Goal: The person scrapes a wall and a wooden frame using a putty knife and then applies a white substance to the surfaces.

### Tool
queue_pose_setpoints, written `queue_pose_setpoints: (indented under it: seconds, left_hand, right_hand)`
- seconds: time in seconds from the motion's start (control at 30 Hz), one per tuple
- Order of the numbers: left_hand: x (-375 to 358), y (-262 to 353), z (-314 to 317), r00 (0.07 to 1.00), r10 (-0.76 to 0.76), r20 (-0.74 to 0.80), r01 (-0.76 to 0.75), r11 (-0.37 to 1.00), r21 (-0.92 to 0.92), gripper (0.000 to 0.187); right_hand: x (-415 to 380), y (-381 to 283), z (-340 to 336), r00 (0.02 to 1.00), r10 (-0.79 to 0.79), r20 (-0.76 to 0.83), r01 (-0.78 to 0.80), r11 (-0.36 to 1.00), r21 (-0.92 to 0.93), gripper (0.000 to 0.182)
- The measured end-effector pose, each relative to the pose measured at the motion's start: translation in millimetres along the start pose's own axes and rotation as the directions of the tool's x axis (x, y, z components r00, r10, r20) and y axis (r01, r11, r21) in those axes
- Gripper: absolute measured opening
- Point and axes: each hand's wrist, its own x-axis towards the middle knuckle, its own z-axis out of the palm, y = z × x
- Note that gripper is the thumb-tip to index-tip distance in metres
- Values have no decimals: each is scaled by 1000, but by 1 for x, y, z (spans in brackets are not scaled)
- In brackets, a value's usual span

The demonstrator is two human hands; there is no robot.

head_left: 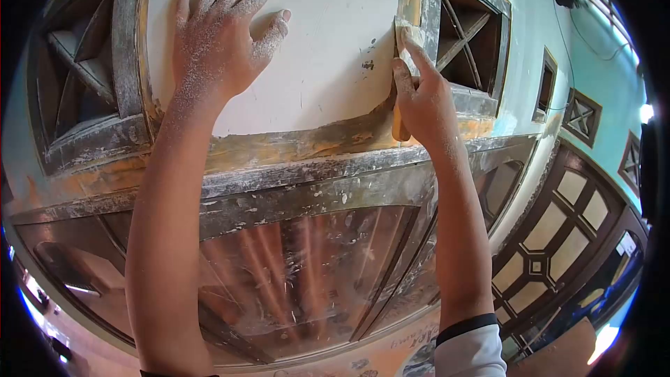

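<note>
Dusted with white powder, my left hand (220,42) lies against the white wall panel (328,63) with its fingers spread. My right hand (426,98) is closed around a scraper (400,130), whose yellowish handle end shows below my fingers. The scraper's upper part is against the panel's right edge, next to a strip of bare, orange-brown filler beside the wooden frame. My index finger points up along the tool, and my fingers partly hide it. A rough unpainted band (293,145) runs along the panel's lower edge.
Vent openings with crossed slats stand left (77,63) and right (471,35) of the panel. Below runs a worn, paint-spotted wooden ledge (314,171) above glass panes (300,272). A brown panelled door (558,223) is at the right.
</note>
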Motion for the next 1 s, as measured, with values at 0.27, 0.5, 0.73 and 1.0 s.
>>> queue_pose_setpoints:
  seconds: [0.27,0.5,0.73,1.0]
  left_hand:
    - [-2,-7,9,998,35,-47,-35,999,0,62]
    - [-2,1,-4,1000,-11,10,11,999,-31,61]
    - [-1,-8,10,1000,8,9,-8,1000,4,61]
    - [-5,-18,31,980,106,-171,-88,990,107,53]
  right_hand:
    - [15,-4,-4,997,57,60,-60,997,38,48]
    - [16,-4,-9,998,34,58,-35,999,30,48]
    - [20,-6,-8,996,67,61,-67,998,-4,48]
    - [26,0,-7,999,-28,20,28,1000,13,48]
